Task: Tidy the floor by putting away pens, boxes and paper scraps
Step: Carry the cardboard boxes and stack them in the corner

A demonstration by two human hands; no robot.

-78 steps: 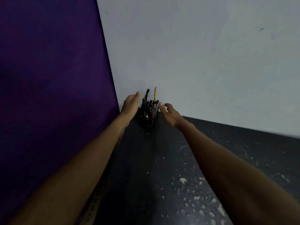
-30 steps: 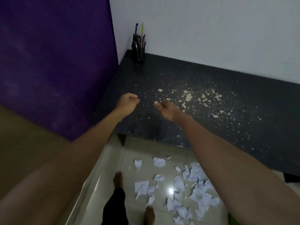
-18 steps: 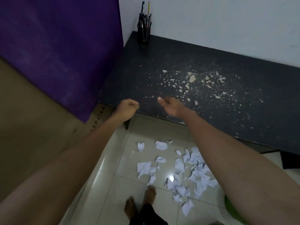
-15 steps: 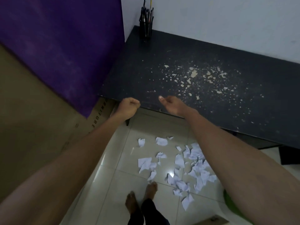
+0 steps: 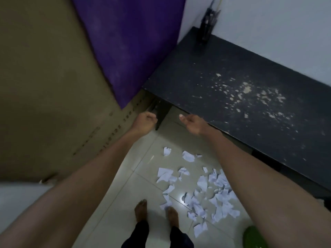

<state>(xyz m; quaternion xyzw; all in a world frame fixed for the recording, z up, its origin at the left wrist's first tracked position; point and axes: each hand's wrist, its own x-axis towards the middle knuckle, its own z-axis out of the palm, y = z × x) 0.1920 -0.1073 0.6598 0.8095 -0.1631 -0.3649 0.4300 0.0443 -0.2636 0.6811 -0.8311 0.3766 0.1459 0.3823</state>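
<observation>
Head camera: I stand barefoot on pale floor tiles (image 5: 114, 208), both arms stretched out in front of me at the near edge of a low black table (image 5: 232, 97). My left hand (image 5: 144, 122) is curled into a loose fist just off the table's near-left corner and holds nothing that I can see. My right hand (image 5: 194, 123) hangs beside the table's front edge, fingers half folded, thumb out, also empty.

The paper scraps (image 5: 202, 190) lie scattered on the tiles below that front edge, under my right forearm: dozens of small white torn pieces, crumpled and jagged, thickest toward the right, with a few loose ones nearer the table leg (image 5: 161, 113). One scrap touches the toes of my right foot (image 5: 172, 216); my left foot (image 5: 141, 211) stands just clear of them.

At the table's far-left corner, against the white wall (image 5: 268, 24), a dark holder of pens (image 5: 206, 24) stands upright, blurred, with a yellow one rising highest. The tabletop is speckled with pale flecks toward its right half.

Left of the table hangs a purple cloth (image 5: 129, 42) over a brown cardboard sheet (image 5: 44, 86) with printed letters along its edge. Something green (image 5: 254, 237) shows on the tiles at the bottom right, off the table's front; what it is I cannot tell.
</observation>
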